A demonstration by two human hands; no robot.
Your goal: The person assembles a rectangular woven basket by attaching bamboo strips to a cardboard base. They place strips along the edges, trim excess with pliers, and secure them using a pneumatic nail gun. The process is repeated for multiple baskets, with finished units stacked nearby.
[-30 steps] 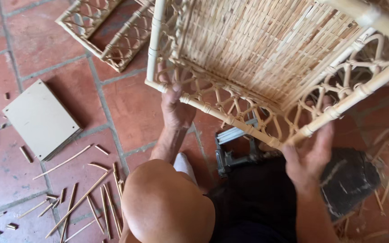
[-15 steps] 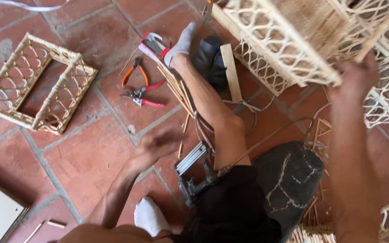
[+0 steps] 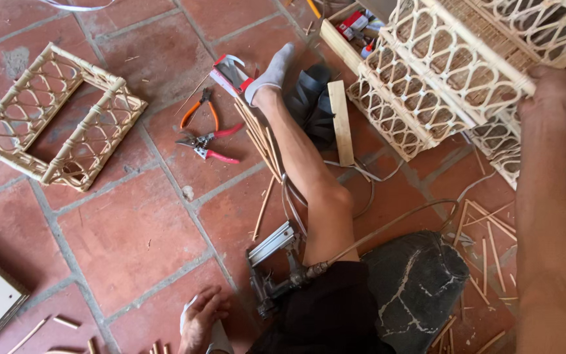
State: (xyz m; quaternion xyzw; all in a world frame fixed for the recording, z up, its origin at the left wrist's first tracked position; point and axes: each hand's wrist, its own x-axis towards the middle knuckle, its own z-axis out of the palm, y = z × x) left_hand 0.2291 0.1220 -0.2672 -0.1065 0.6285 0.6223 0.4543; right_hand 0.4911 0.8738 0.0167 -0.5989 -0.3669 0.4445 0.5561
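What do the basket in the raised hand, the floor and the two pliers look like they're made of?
The basket held by the right hand looks like pale, unfinished rattan or cane: thin bent strips form open loops between thicker rods. The floor looks like matte terracotta tile, reddish squares with grey grout lines. The pliers seem to be metal with orange and red plastic-coated handles, though the coating is hard to confirm.

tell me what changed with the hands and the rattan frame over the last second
The left hand let go of the rattan frame and dropped to the floor by the nail gun. The right hand alone now holds the frame, swung out to the right. The pliers have not moved since half a second ago.
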